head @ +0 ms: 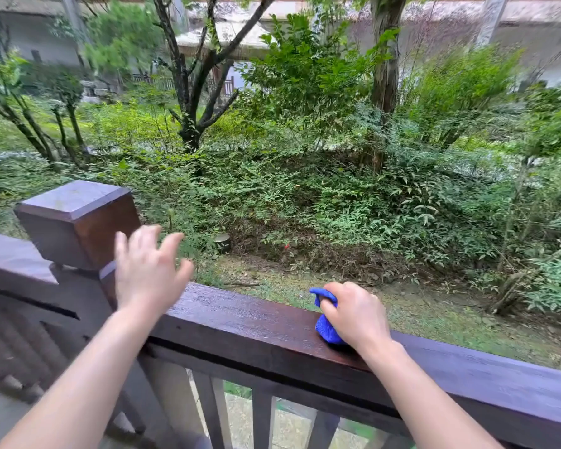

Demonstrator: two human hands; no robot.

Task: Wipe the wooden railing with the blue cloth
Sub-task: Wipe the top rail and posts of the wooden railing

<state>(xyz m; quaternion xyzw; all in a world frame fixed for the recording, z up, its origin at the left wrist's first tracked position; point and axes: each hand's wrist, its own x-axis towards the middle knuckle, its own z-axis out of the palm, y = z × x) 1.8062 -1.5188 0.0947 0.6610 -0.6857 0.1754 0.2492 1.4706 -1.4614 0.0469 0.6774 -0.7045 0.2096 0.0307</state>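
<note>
A dark brown wooden railing [240,322] runs from lower right up to a square-capped post [78,222] at the left. My right hand [357,314] is shut on a bunched blue cloth [327,328] and presses it on the railing's top face. The wood left of the cloth looks wet and glossy. My left hand [149,270] hovers open, fingers spread, just above the railing beside the post, holding nothing.
Vertical balusters [263,416] stand under the rail. Another rail section [10,260] continues left of the post. Beyond the railing lie a dirt strip, dense green shrubs [305,196], tree trunks and buildings far behind.
</note>
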